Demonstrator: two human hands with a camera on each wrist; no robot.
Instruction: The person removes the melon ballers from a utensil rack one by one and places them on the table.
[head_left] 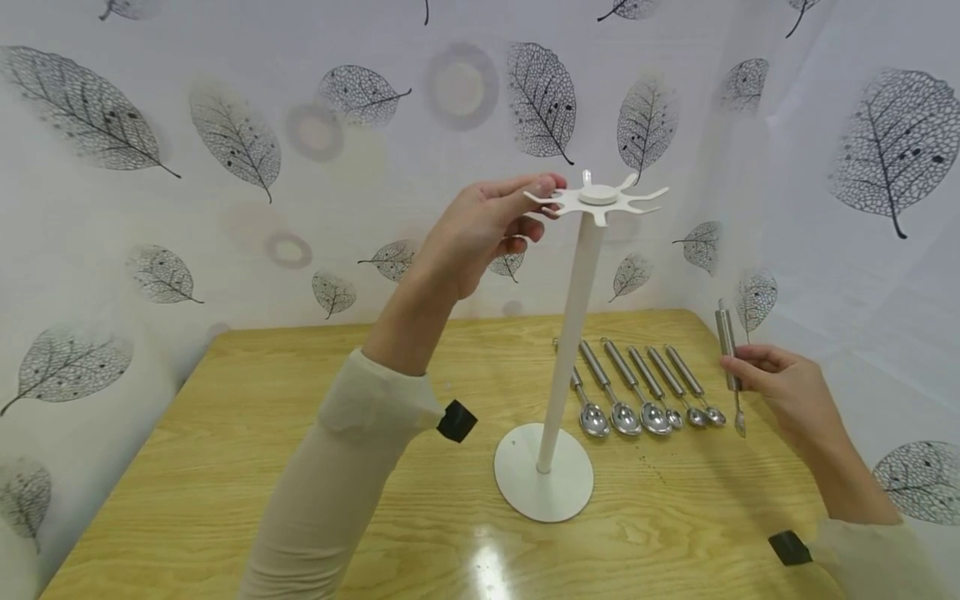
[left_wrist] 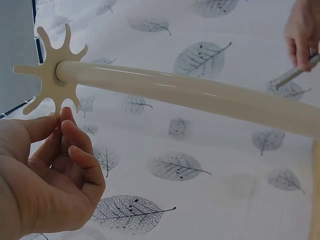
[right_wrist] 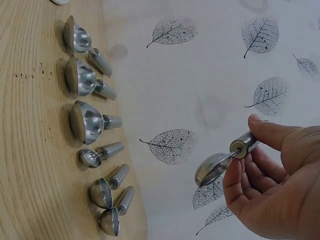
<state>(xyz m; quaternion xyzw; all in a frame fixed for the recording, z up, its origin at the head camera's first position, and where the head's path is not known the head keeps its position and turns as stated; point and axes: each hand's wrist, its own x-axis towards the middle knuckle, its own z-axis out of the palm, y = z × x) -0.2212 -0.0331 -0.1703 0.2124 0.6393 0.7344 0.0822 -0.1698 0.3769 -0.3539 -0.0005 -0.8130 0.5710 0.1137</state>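
A white stand [head_left: 573, 325] rises from a round base, with a ring of curved hooks at its top [left_wrist: 49, 77]. My left hand [head_left: 483, 229] pinches one of these hooks between thumb and forefinger, its other fingers loosely curled below. At the right, my right hand [head_left: 787, 396] grips a steel scoop [right_wrist: 214, 169] by its cylindrical handle. The scoop is held upright, bowl downward, above the table's right side in the head view. Its round bowl shows plainly in the right wrist view, while the fingers cover part of the handle.
Several steel scoops [head_left: 624, 419] of different sizes lie in a row on the wooden table [head_left: 247, 467], between the stand and my right hand. Their handles point toward the back. A white curtain [head_left: 420, 167] with leaf prints hangs behind the table and along its right side.
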